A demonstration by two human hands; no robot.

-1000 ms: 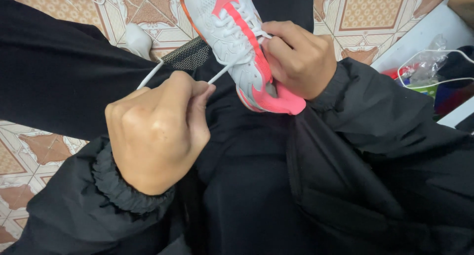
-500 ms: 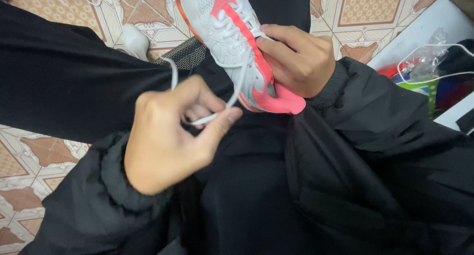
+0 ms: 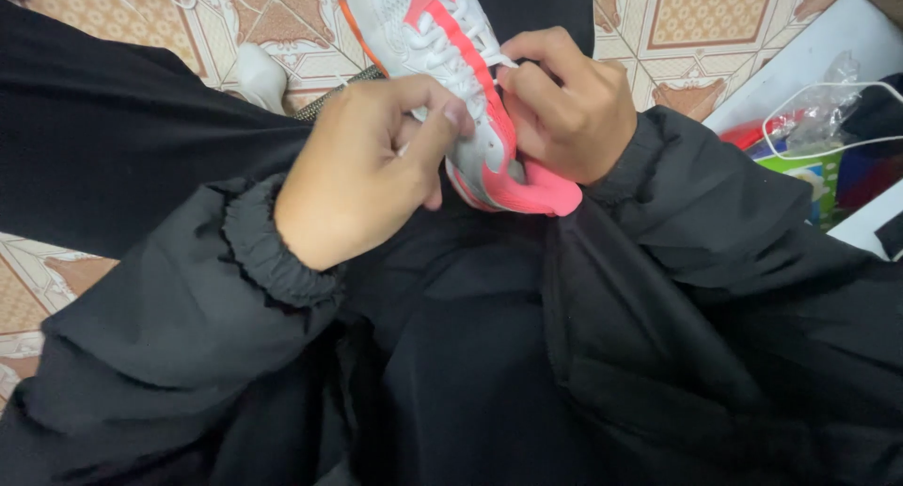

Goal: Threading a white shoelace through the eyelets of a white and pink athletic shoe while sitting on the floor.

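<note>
We had the white and pink sneaker (image 3: pixel 442 63) resting in our lap, heel end toward us and toe pointing away over the patterned tile floor (image 3: pixel 696 15). A second before, our left hand (image 3: pixel 362 166) was low on the lap and away from the shoe, drawing a length of white lace (image 3: pixel 442 25) out to the side; half a second before it had lifted with a loop of that lace slack between the fingers. Now it had come right up against the shoe's side, fingers curled shut, thumb and forefinger pinched at the lacing, with only a sliver of lace showing beneath them. Our right hand (image 3: pixel 569 105) had barely shifted: it was closed around the shoe's pink heel end, its fingertips pressed to the laces near the top eyelets. We judged that the slack had been taken up and the work had moved back to the eyelets. A white sock (image 3: pixel 256 72) lay on the floor beyond our knee, and a clear plastic bag (image 3: pixel 818 110) sat to the right.
</note>
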